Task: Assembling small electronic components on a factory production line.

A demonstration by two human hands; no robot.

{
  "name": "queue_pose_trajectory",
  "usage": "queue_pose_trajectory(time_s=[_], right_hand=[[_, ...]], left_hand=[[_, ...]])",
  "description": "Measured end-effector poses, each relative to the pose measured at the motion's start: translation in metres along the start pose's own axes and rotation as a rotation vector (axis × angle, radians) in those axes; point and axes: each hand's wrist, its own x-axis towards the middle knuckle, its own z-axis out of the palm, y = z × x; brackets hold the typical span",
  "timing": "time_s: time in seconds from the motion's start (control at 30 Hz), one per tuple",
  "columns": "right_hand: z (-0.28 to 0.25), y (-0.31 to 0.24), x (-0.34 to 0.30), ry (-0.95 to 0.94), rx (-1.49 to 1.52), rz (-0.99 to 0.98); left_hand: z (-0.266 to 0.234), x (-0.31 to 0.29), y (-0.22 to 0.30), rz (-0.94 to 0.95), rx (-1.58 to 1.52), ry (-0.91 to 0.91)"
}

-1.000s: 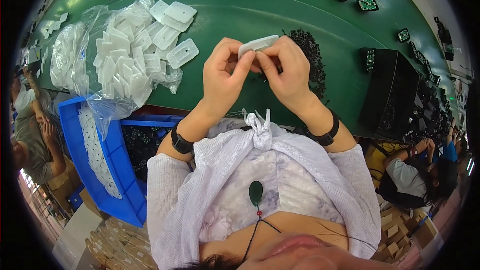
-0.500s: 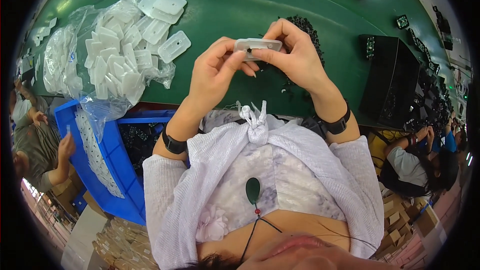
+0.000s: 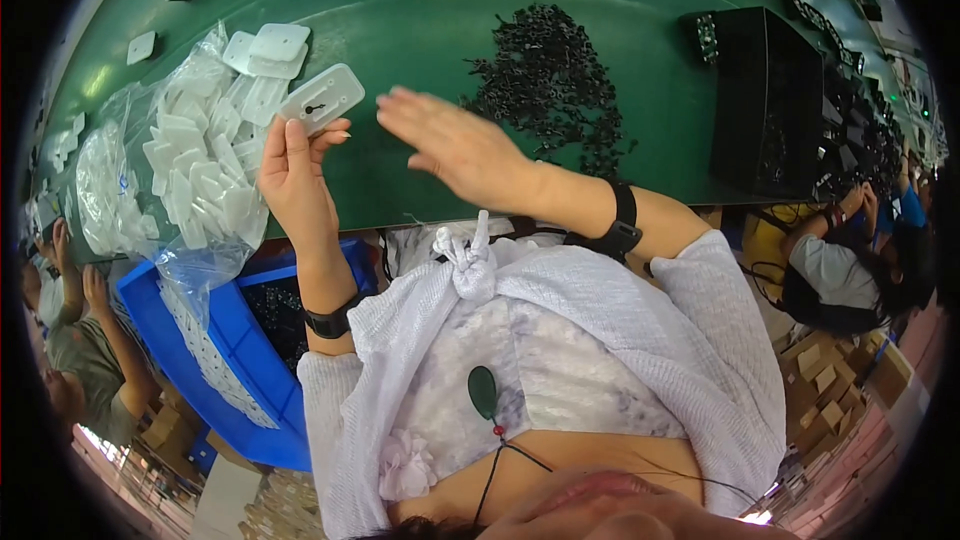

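The white plastic plate (image 3: pixel 338 90) with round corners is up in the left hand (image 3: pixel 293 180); a small black piece (image 3: pixel 313 110) shows on its face, nearer the held end; the plate's long side runs on a slant, from the thumb up and over to the right. I see the left hand pinched shut at the plate's low left end; so the far end sticks out free.

The right hand (image 3: pixel 462 148) is just to the right of the plate and a bit lower; it is wide open and flat, with its fingers pointing at the plate; there is a gap, so they do not touch; I see nothing in it, but I cannot see under its palm. That small gap is what I look at most; the left hand is the near one, as it has hold of the plate.

To the left of the plate, close by, is a heap of white plates (image 3: pixel 205 155) in a clear bag (image 3: pixel 105 185); well to the right of it is a pile of tiny black parts (image 3: pixel 550 80); farther right stands a big black box (image 3: pixel 765 105); below the plate, toward the body, sits a blue tray (image 3: pixel 245 350).
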Motion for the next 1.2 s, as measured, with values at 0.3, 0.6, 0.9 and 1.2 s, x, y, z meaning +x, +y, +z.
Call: queue_pose_trajectory(time_s=[0.3, 0.6, 0.9, 1.2], right_hand=[[-0.063, 0.026, -0.015, 0.166, 0.085, 0.174], [-0.076, 0.019, -0.069, -0.361, -0.001, -0.289], [-0.117, 0.055, -0.051, -0.15, -0.237, -0.319], [-0.146, 0.027, -0.022, 0.255, 0.002, 0.38]], left_hand=[[0.015, -0.002, -0.005, -0.032, -0.003, -0.117], [0.018, -0.002, -0.008, -0.035, 0.015, -0.158], [0.035, 0.006, -0.018, -0.148, 0.039, -0.229], [0.044, 0.045, -0.02, -0.128, 0.26, -0.334]])
